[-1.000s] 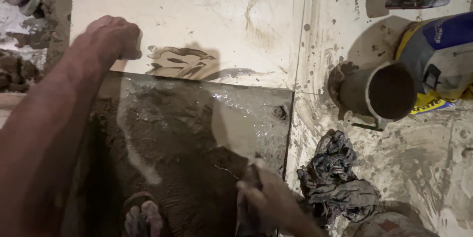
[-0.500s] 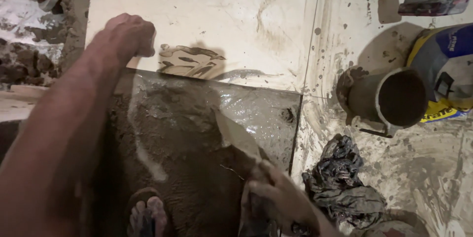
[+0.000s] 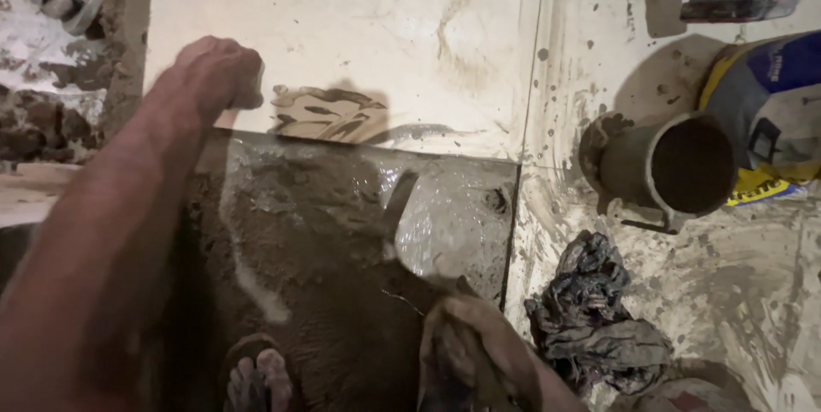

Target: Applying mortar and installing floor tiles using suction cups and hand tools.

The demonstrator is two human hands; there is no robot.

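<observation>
**Trowel laid across wet mortar**

The right hand (image 3: 479,352) grips the handle of a trowel (image 3: 432,232), whose blade lies on the wet mortar bed (image 3: 291,266). Its long axis runs from the hand up and leftward, tip toward the laid tile (image 3: 359,35). Since a second ago the blade has slid rightward. Farther off, the left hand (image 3: 218,74), fisted, rests on the tile edge.

I count 2 hands: left hand (image 3: 218,74), right hand (image 3: 479,348) | 1 trowel (image 3: 428,228) | 1 metal mug (image 3: 667,168) right of the trowel | 1 rag (image 3: 594,318) below the mug | 1 bag (image 3: 770,112) | 1 foot (image 3: 256,378)
</observation>
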